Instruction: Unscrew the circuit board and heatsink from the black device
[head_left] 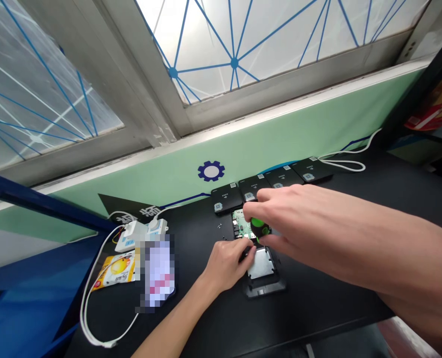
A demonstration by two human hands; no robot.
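Note:
In my right hand (280,214) is a screwdriver (258,226) with a green and black handle, gripped from above. It stands over a green circuit board (242,223), part of which my hand hides. My left hand (230,261) has thumb and fingers drawn together at the board's near edge; what is between the fingertips is hidden. Just below lies a silver metal plate (261,263) set in a black casing (267,289) on the table. Several tiny screws (221,227) are scattered to the left of the board.
Several black boxes (226,197) stand in a row along the wall. On the left are a white power strip (142,233), a yellow snack packet (116,271), a blurred-out phone-like item (159,273) and a looping white cable (83,313). Another white cable (349,163) lies at the back right.

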